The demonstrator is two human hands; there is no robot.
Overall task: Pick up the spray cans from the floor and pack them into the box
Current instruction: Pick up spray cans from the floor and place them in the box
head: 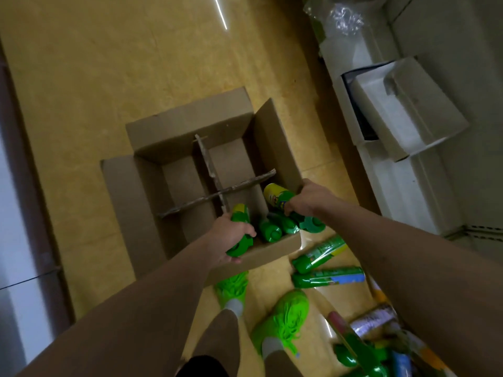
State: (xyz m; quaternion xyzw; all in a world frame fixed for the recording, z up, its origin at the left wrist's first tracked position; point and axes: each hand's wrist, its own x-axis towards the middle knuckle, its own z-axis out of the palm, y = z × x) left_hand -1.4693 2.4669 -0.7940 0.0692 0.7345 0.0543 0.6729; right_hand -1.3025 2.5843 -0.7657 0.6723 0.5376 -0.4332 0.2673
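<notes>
Green/yellow cans, brown box.

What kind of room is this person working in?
Probably a storeroom or stock area. An open cardboard box with dividers sits on a bare yellow floor, loose spray cans lie about, and white cartons are piled at the side.

The open cardboard box stands on the floor, its inside split by a crossed divider. Green-capped spray cans lean in its near right compartment (at least two), and two more cans lie on the floor just beside.
</notes>
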